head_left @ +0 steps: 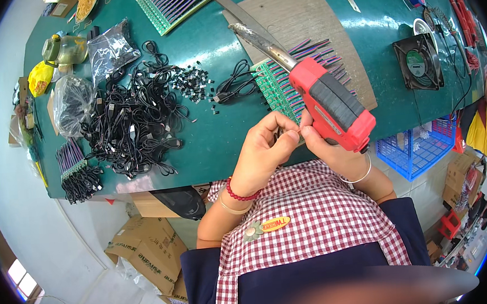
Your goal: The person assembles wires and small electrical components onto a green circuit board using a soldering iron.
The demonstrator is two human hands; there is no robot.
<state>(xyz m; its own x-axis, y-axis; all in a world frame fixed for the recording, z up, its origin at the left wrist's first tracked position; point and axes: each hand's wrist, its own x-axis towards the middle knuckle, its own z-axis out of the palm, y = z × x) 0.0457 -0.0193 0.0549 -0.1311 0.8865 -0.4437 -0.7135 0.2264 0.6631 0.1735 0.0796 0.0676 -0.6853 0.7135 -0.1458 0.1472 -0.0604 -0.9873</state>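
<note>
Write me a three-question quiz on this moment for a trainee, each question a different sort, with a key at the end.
1. Multiple choice. Where is the red bead bracelet worn?
A) around the right wrist
B) around the left wrist
C) on neither wrist

2. True or false. The pile of black cables lies to the right of the square black fan.

3. Fill in the colour. In this view, the ____ and black tool partly hides the right hand and the green circuit board near it.

Key
1: B, on the wrist of the left hand.
2: False; the pile is on the left side, the fan far to the right.
3: red.
</note>
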